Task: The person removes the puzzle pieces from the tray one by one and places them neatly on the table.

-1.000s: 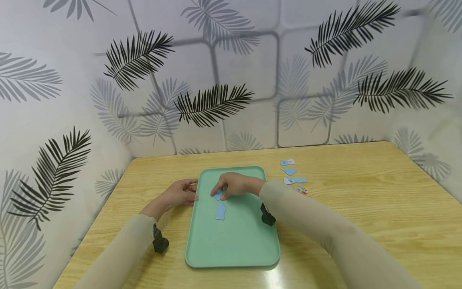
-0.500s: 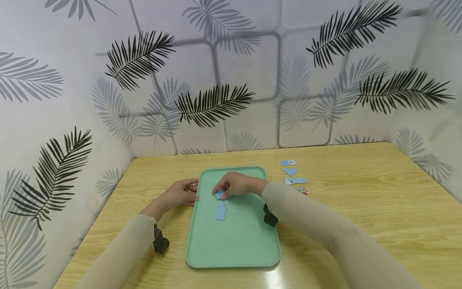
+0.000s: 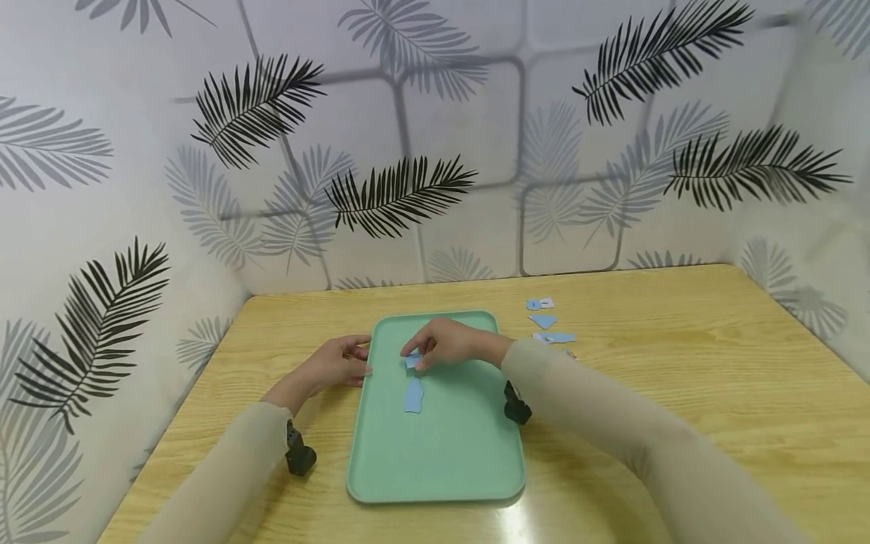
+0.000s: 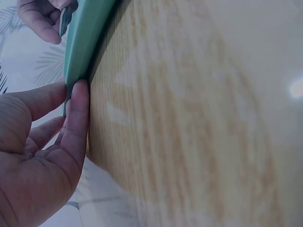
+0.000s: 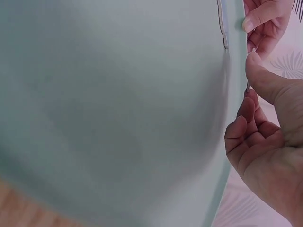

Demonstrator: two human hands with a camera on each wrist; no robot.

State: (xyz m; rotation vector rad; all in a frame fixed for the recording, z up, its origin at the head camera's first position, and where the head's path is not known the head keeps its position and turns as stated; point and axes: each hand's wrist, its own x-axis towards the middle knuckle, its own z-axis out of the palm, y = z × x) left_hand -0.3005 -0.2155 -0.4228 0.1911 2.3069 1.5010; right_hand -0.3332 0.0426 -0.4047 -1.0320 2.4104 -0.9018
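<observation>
In the head view my right hand point(image 3: 445, 344) pinches a small light-blue puzzle piece point(image 3: 411, 362) between thumb and fingers, just over the upper part of the green tray point(image 3: 448, 446). Seen edge-on in the right wrist view, that piece point(image 5: 247, 86) is thin and flat. A second, longer light-blue puzzle piece point(image 3: 414, 396) lies on the tray, nearer the body. My left hand point(image 3: 337, 361) grips the tray's left rim. The left wrist view has its thumb and fingers point(image 4: 79, 106) on either side of the green edge point(image 4: 83, 52).
Beyond the tray's right side, several pieces lie in a column on the wooden table point(image 3: 680, 363): a blue-and-white one point(image 3: 540, 304), a blue triangular one point(image 3: 544, 321) and a long one point(image 3: 559, 338). My right sleeve point(image 3: 584, 393) partly covers a coloured one. A leaf-patterned wall stands behind.
My right hand has risen slightly and shifted a little to the right with the puzzle piece, widening the gap to the longer piece. The left hand keeps its place on the rim.
</observation>
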